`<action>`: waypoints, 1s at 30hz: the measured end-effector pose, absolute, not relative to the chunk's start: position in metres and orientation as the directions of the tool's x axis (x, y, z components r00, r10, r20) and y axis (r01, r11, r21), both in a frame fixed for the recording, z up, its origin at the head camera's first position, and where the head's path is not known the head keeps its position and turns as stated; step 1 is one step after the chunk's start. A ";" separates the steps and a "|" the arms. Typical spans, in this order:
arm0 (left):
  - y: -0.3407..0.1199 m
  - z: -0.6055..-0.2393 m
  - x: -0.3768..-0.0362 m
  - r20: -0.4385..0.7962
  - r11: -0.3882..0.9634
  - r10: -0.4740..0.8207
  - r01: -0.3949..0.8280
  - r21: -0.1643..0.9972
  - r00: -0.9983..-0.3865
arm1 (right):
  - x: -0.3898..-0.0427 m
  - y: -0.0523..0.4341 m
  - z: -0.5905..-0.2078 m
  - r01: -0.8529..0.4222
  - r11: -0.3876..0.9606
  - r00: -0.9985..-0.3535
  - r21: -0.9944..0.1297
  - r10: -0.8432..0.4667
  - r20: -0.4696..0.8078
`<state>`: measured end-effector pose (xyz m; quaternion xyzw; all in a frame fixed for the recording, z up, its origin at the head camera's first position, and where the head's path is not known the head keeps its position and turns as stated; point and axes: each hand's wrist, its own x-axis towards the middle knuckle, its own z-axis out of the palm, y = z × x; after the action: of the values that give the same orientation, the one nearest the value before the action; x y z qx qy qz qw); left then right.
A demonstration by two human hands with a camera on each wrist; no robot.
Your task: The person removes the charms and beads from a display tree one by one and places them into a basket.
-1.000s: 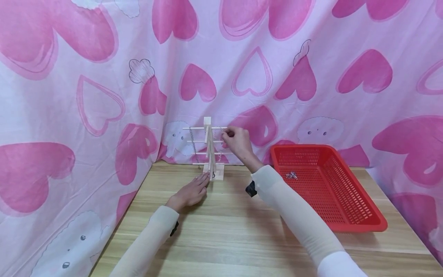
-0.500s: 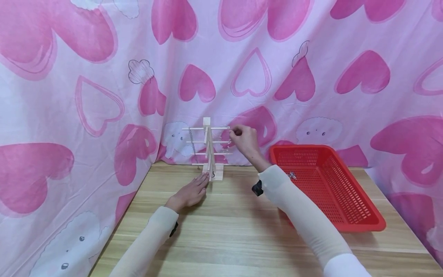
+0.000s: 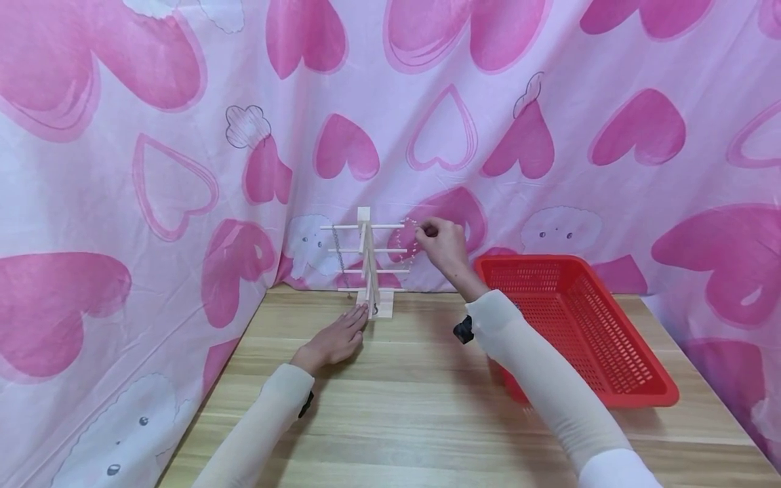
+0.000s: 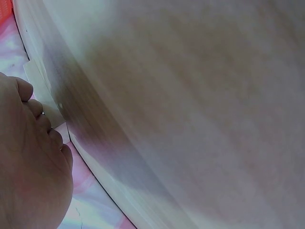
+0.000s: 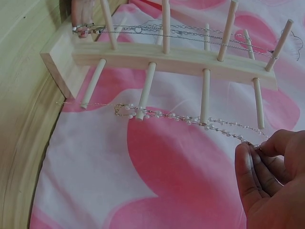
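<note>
A pale wooden jewelry stand (image 3: pixel 364 214) with several pegs on both sides stands at the back of the table. My left hand (image 3: pixel 337 339) lies beside it, nearly straight fingertips on its base. My right hand (image 3: pixel 444 242) pinches one end of a necklace with small clear beads (image 5: pixel 167 115) between thumb and fingers. Its loop hangs down just off the end of the top right peg (image 3: pixel 390 226), overlapping the peg tips in the right wrist view. Several silver chains (image 5: pixel 176 31) hang on the stand's left side. The left wrist view shows the left hand's curved fingers (image 4: pixel 55 138) against the base.
A red perforated plastic basket (image 3: pixel 662 393) stands on the table's right, partly behind the right sleeve (image 3: pixel 549 386). A pink heart-patterned cloth (image 3: pixel 427 41) hangs close behind the stand and along the left. Bare wooden tabletop (image 3: pixel 415 420) lies in front.
My right hand has moved right, away from the stand, drawing the beaded necklace outward along the top peg to its tip. My left hand stays at the base.
</note>
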<state>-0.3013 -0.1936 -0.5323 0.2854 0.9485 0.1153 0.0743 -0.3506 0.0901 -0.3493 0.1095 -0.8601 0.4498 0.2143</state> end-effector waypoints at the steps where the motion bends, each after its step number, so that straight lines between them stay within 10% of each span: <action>1: -0.194 -0.533 -0.301 -0.074 0.811 0.560 0.528 0.253 -0.825 | -0.351 0.092 -0.350 -0.378 0.573 -0.886 -0.727 0.003 0.464; 30: -0.192 -0.523 -0.297 -0.085 0.812 0.560 0.525 0.254 -0.824 | -0.348 0.153 -0.330 -0.324 0.550 -0.894 -0.770 0.088 0.439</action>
<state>-0.2970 -0.1921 -0.5235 0.2860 0.9486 0.1103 0.0782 -0.3478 0.1529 -0.3305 0.0692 -0.8527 0.4690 0.2195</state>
